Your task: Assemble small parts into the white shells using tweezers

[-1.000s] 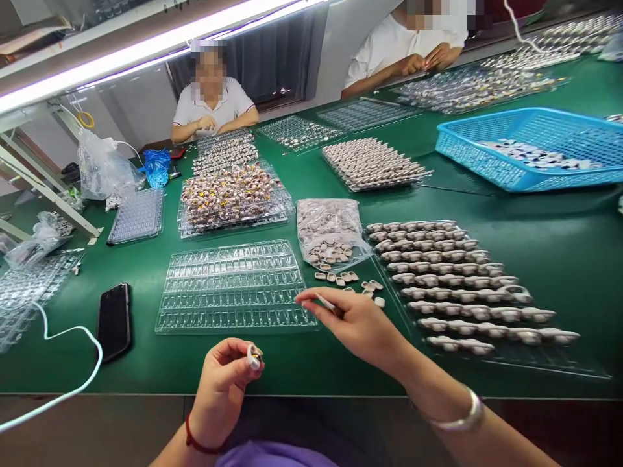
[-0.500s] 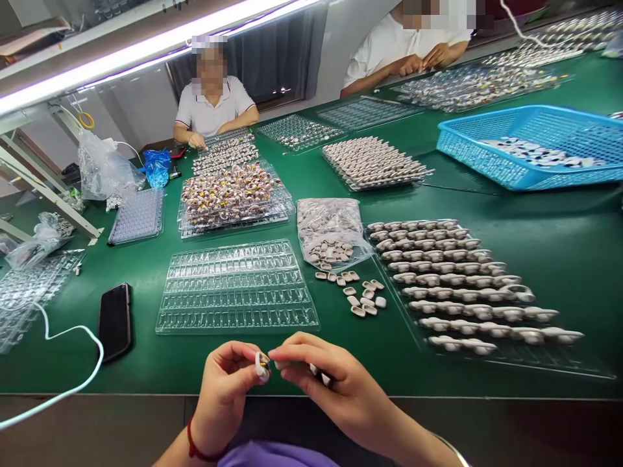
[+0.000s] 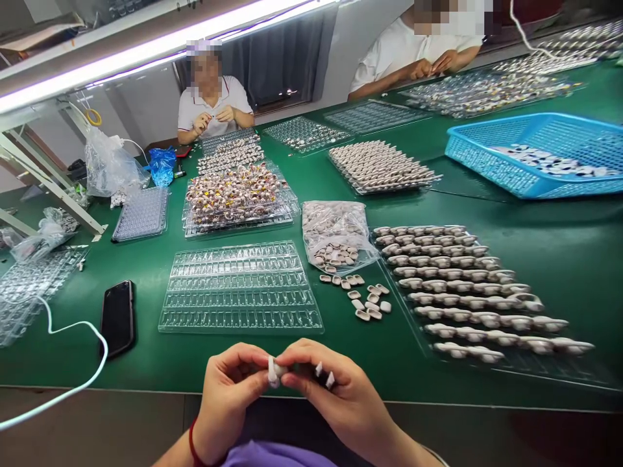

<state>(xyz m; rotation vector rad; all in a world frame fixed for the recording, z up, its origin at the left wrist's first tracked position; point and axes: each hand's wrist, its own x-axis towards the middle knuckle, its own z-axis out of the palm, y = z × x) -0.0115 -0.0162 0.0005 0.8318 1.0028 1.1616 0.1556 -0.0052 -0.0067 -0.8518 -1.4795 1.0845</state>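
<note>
My left hand (image 3: pixel 233 383) pinches a small white plastic casing (image 3: pixel 272 375) between thumb and fingertips, just over the table's front edge. My right hand (image 3: pixel 331 389) presses a small pale shell piece (image 3: pixel 281 370) against that casing with thumb and forefinger. Tucked in the right palm is a dark tool with two pale tips (image 3: pixel 324 375), perhaps tweezers, mostly hidden by the fingers. Beyond the hands, several loose beige shell pieces (image 3: pixel 372 298) lie by a clear bag (image 3: pixel 335 227) of the same pieces. An unfilled clear blister tray (image 3: pixel 241 285) lies to their left.
Right, a clear tray (image 3: pixel 545 370) bears rows of beige parts. A phone (image 3: pixel 117 318) and white cable (image 3: pixel 92 324) lie left. Farther back are stacked filled trays (image 3: pixel 233 194), a blue basket (image 3: pixel 487 165) and two co-workers, one (image 3: pixel 214 107) opposite. A lamp (image 3: pixel 146 52) hangs above.
My right fingertips have moved left and met the casing, closing the gap; its opened inside no longer shows. The co-worker opposite has raised both hands together. The view has shifted slightly.
</note>
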